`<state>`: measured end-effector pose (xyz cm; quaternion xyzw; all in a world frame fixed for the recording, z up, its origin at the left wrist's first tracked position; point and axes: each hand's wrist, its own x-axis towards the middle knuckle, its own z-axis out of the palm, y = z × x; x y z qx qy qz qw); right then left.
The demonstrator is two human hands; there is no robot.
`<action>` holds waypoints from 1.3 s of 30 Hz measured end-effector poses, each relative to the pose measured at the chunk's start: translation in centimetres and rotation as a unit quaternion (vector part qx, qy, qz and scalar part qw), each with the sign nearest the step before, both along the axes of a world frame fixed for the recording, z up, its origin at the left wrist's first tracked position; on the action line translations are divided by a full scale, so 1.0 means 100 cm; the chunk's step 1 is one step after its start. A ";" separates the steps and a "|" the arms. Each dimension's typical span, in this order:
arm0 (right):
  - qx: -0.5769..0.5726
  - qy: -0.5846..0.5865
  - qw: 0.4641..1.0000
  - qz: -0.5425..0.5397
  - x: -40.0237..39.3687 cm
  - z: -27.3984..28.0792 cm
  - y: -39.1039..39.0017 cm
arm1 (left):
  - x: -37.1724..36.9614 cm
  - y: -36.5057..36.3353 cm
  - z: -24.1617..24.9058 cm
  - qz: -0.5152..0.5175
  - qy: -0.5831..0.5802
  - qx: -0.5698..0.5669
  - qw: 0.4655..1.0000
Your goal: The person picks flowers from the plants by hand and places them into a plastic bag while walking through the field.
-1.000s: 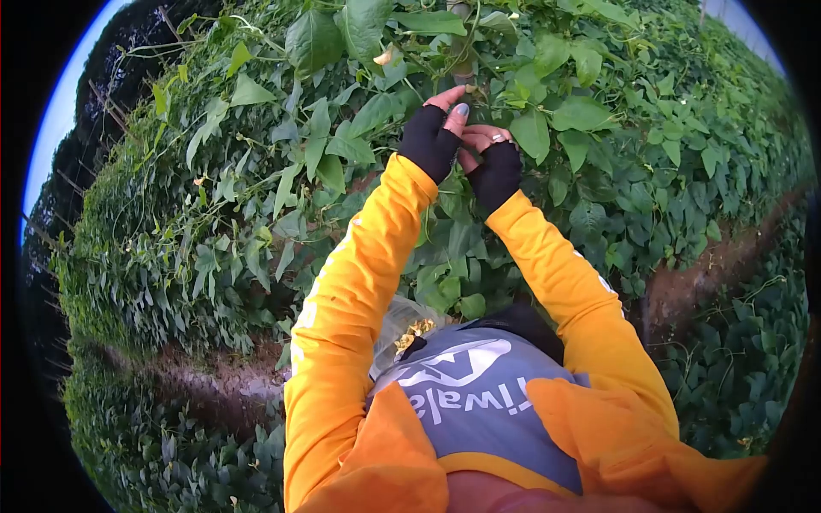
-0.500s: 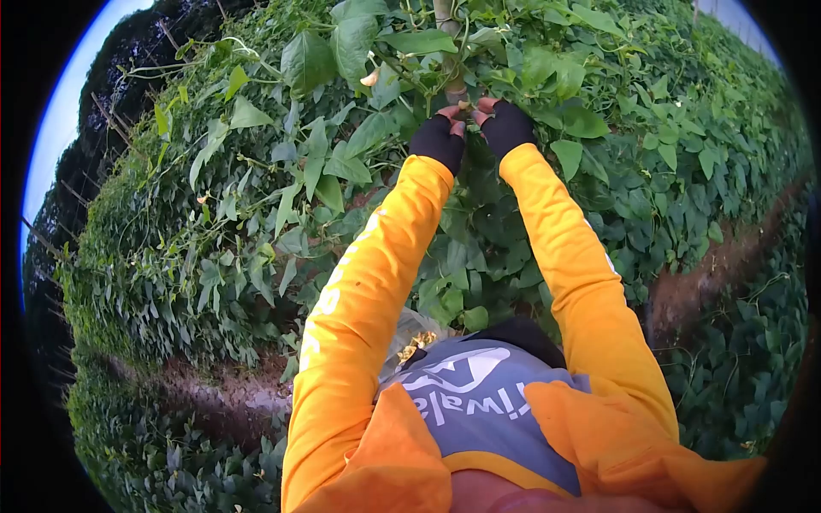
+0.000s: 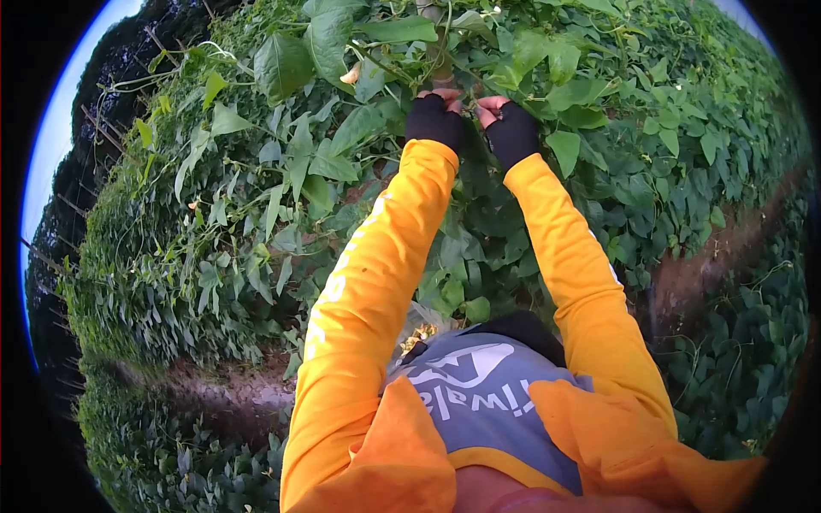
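Both of my hands wear black fingerless gloves and are raised among the vines, close to a wooden pole [image 3: 438, 56]. My left hand [image 3: 436, 118] has its fingers curled in front of the pole's lower visible part. Just to its right, my right hand [image 3: 510, 130] has thumb and fingers pinched together at a vine. Whatever is between the fingertips is too small and too hidden to name. A pale flower [image 3: 351, 74] hangs left of the hands, beside large green leaves [image 3: 329, 38].
A clear plastic bag with yellowish pieces [image 3: 421, 332] shows at my waist. Dense climbing foliage [image 3: 248, 214] fills both sides. Strips of bare soil [image 3: 214, 385] run at lower left and at right [image 3: 710, 265]. Thin stakes [image 3: 103, 128] stand at far left.
My left hand has moved slightly up, its fingers curling further in front of the pole. My right hand has shifted slightly down and right, leaving a wider gap between the hands.
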<state>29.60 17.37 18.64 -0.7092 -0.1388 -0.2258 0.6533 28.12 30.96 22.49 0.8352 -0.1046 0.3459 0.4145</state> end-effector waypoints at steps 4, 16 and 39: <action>0.023 -0.008 1.000 0.013 -0.009 0.000 -0.001 | -0.002 0.004 -0.002 0.003 -0.006 0.009 1.000; 0.079 0.000 0.996 0.041 -0.013 -0.006 -0.002 | -0.015 0.008 0.016 0.044 -0.059 0.254 0.964; 0.010 -0.068 0.996 0.051 -0.037 -0.008 -0.002 | -0.075 0.019 -0.006 -0.200 0.135 -0.206 0.948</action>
